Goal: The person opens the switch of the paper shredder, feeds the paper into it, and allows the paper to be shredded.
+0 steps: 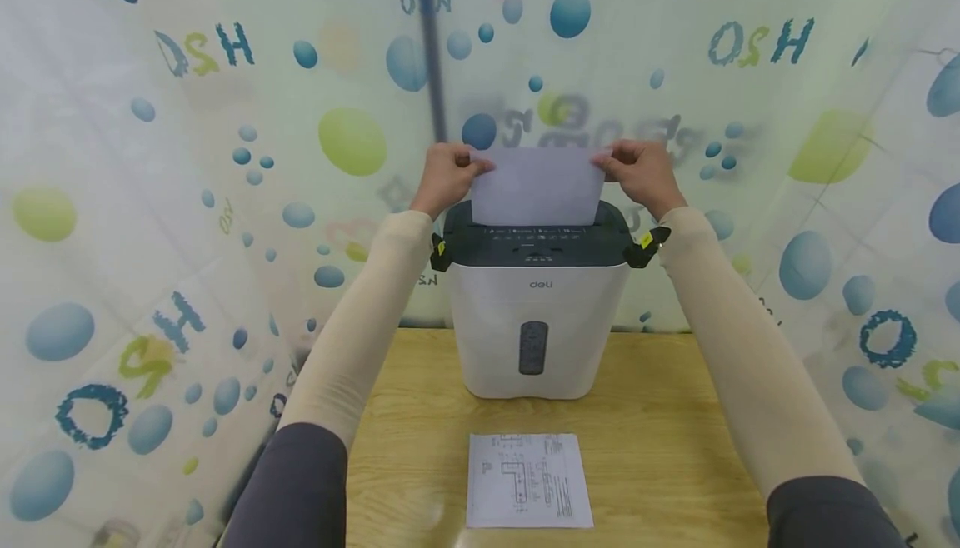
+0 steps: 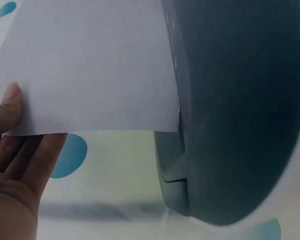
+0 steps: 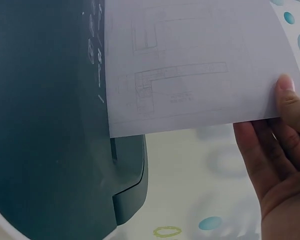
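Note:
A white sheet of paper [image 1: 536, 186] stands upright with its lower edge at the slot of a paper shredder [image 1: 536, 306], which has a dark top and a white body. My left hand [image 1: 447, 175] pinches the sheet's upper left corner between thumb and fingers. At the opposite upper corner, my right hand [image 1: 642, 171] pinches it the same way. The left wrist view shows the left thumb on the paper [image 2: 95, 65] and fingers behind. Faint drawing lines show on the sheet [image 3: 190, 70] in the right wrist view. How far the edge sits inside the slot is hidden.
A second sheet with a printed drawing [image 1: 528, 481] lies on the wooden table [image 1: 645, 415] in front of the shredder. Patterned curtains [image 1: 187, 156] hang behind and on both sides, close around the table.

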`<state>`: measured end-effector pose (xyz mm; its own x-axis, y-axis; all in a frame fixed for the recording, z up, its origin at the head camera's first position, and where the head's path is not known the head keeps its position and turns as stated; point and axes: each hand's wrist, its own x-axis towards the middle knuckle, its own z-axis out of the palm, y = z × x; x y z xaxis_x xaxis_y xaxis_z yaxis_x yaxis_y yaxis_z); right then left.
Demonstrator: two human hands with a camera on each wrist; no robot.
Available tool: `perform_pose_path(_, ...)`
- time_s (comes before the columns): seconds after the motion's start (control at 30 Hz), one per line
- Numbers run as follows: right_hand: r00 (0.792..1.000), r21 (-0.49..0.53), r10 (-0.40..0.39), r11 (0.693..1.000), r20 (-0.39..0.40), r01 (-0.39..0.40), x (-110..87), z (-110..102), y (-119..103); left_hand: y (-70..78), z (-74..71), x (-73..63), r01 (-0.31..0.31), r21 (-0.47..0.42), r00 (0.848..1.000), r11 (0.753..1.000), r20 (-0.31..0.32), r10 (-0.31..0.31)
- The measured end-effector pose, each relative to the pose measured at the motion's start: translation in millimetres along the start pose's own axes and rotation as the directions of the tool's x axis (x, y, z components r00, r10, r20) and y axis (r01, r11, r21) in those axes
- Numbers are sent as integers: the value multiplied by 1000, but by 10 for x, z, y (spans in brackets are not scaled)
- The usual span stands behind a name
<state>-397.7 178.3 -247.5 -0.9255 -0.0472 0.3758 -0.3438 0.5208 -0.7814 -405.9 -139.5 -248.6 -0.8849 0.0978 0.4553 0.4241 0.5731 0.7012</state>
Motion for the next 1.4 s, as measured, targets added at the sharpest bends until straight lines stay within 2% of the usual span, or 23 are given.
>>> perform_pose_path(0.3,1000,-60,12,998,19,-11,-21,-8,48,-25,31,-11,14,56,999,998,33,-15)
perform_pose_path(0.5,998,-113,4,994,61,3,-25,-10,67,-63,41,-7,7,89,998,996,63,-12)
perform_pose_path(0.73,992,-204,-3,979,124,29,-17,-24,68,-69,30,-21,1,166,995,986,99,-18)
perform_pose_path(1.0,979,-247,7,968,206,45,-34,-35,65,-84,25,-29,55,197,983,979,161,-88)
perform_pose_path(1.2,967,-271,29,962,253,42,-32,-38,71,-90,22,-51,71,216,979,974,171,-109)
perform_pose_path(1.4,954,-311,46,949,296,50,-41,-33,114,-122,47,-51,66,237,966,969,230,-122)
